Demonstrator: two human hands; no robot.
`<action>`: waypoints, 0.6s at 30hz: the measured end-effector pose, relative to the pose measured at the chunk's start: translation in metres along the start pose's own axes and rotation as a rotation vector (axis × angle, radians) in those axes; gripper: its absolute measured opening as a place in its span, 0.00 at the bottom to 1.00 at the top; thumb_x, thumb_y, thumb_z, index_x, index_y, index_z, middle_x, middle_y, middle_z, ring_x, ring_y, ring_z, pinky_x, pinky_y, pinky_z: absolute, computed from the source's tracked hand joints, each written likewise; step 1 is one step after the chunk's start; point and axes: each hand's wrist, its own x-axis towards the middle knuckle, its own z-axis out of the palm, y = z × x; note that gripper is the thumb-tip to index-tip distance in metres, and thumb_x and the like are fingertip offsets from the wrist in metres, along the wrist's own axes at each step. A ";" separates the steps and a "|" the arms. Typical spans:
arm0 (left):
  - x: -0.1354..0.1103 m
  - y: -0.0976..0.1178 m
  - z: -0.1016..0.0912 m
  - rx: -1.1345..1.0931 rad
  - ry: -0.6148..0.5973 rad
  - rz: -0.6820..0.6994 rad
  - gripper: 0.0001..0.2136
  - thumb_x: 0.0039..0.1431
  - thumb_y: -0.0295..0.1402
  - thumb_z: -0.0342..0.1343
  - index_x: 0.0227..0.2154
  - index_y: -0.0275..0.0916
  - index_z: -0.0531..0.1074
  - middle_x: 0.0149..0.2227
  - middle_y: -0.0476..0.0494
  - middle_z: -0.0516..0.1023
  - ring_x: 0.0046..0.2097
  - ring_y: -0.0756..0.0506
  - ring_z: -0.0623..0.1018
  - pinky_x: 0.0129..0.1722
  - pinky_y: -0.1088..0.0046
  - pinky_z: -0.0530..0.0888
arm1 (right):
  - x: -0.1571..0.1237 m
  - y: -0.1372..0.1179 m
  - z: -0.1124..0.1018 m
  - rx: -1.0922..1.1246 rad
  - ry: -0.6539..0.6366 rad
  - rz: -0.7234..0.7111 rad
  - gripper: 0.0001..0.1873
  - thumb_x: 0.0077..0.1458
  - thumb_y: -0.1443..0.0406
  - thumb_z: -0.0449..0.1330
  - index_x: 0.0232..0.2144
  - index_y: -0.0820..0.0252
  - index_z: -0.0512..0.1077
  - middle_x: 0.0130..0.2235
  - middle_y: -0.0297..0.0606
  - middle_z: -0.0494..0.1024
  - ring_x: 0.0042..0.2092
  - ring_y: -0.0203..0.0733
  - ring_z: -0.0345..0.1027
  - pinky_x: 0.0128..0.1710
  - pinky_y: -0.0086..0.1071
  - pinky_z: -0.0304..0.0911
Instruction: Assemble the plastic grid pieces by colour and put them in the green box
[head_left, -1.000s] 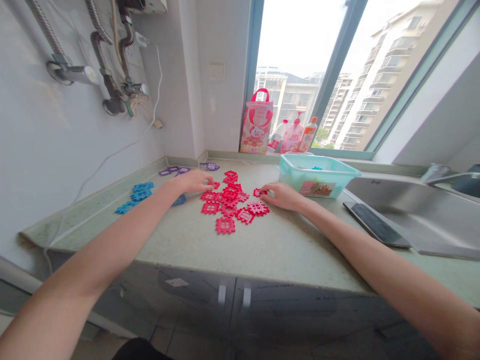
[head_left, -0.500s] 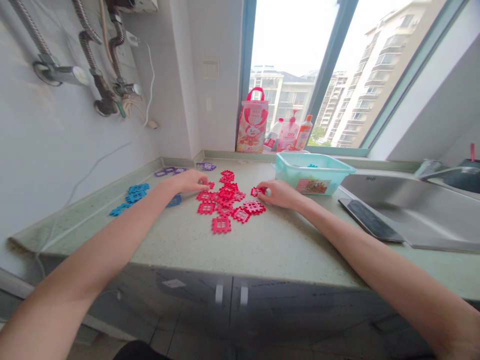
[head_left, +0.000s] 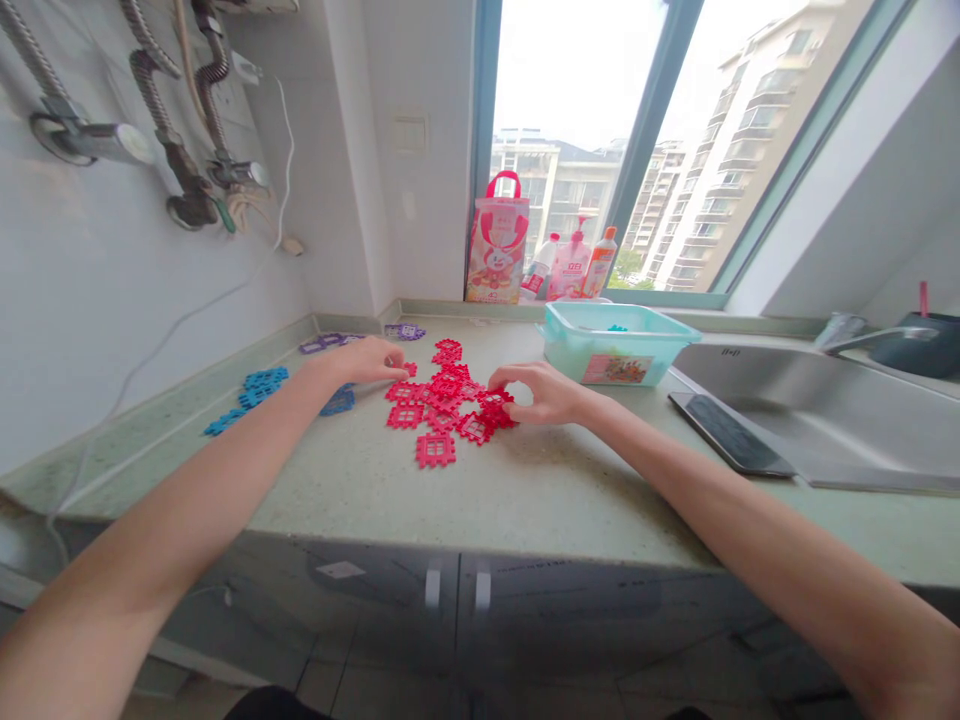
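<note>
A heap of red interlocking plastic tiles (head_left: 436,449), square with notched edges and window-like openings, lies on the counter in front of me. At the heap's left edge, the curled fingers of my left hand (head_left: 371,360) close on a small red tile (head_left: 410,369), mostly hidden by the fingertips. On the right side, my right hand (head_left: 547,392) has thumb and fingers around a red tile (head_left: 495,402), low over other red ones. Blue tiles (head_left: 262,384) lie left of my left forearm, with another blue group (head_left: 337,400) beside the wrist. Purple tiles (head_left: 405,331) sit farther back.
A turquoise plastic tub (head_left: 619,345) stands behind my right hand. A phone (head_left: 727,433) lies beside the steel sink (head_left: 847,430). On the windowsill are a pink-handled bag (head_left: 497,250) and several bottles (head_left: 570,262). Pipes and a white cable (head_left: 180,325) run along the left wall.
My right hand has moved slightly left and down onto the right side of the red heap, bringing its red tile over the others. My left hand stays at the heap's left edge.
</note>
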 end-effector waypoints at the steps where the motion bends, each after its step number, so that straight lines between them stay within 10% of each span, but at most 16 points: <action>1: 0.000 0.001 0.000 0.000 0.002 -0.001 0.21 0.57 0.58 0.58 0.39 0.49 0.84 0.40 0.44 0.86 0.43 0.38 0.82 0.44 0.67 0.74 | 0.000 0.000 0.000 -0.015 -0.014 0.000 0.12 0.54 0.66 0.62 0.43 0.57 0.77 0.43 0.39 0.84 0.43 0.44 0.77 0.50 0.36 0.69; 18: -0.002 -0.010 -0.010 0.022 -0.070 -0.009 0.20 0.55 0.53 0.60 0.42 0.47 0.84 0.46 0.45 0.87 0.47 0.41 0.83 0.44 0.72 0.74 | 0.001 0.005 0.003 -0.069 -0.157 0.058 0.06 0.54 0.65 0.64 0.37 0.57 0.76 0.40 0.37 0.78 0.39 0.43 0.72 0.45 0.35 0.65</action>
